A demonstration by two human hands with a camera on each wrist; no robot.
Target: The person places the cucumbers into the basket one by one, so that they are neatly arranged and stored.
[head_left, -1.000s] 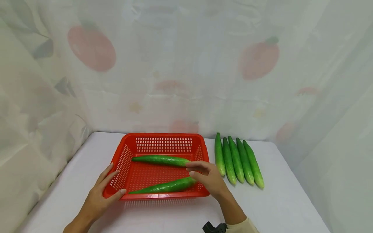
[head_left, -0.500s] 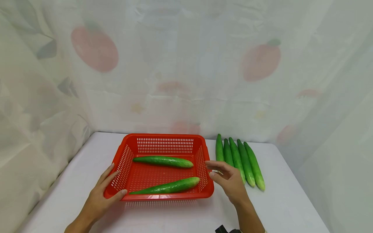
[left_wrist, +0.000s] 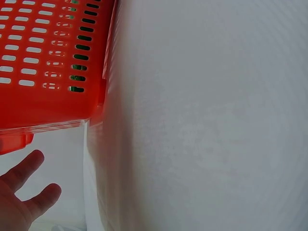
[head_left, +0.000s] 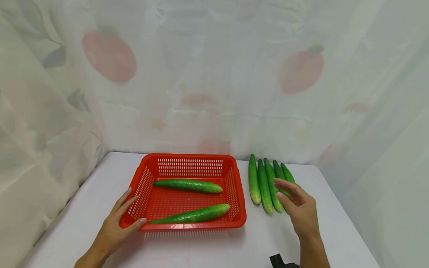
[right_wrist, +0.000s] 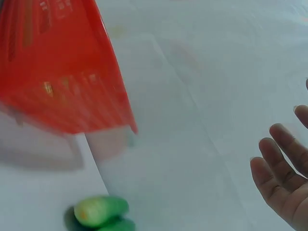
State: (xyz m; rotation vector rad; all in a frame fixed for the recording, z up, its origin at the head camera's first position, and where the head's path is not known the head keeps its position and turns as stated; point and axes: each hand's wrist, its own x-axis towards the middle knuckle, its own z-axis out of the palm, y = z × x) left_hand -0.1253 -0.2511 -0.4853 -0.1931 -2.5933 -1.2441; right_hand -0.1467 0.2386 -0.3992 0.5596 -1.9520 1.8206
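Two cucumbers in the basket (head_left: 188,155), five on the table (head_left: 335,230): that is my count. Inside, the far cucumber (head_left: 187,185) lies lengthwise across the floor; the near cucumber (head_left: 194,215) lies slantwise along the front wall, well apart from it. Outside, to the right, the row (head_left: 264,188) of five stands side by side, pale ends toward me, the last two partly hidden behind my right hand (head_left: 301,210). That hand carries nothing. Thumb held away from the fingers, fingers slightly bent, it hangs at the near end of the row; the right wrist view shows the fingertips (right_wrist: 262,166) against the curtain (right_wrist: 207,72), clear of any cucumber. My left hand (head_left: 114,225) is spread at the basket's near left corner, thumb on the front rim, fingers along the left side; how firmly it bears there I cannot tell. Progress, as I judge it: if the basket is being filled, two are placed and five are left, so less than half done; if it is being emptied, the tally reads the other way. The layout alone does not settle which.
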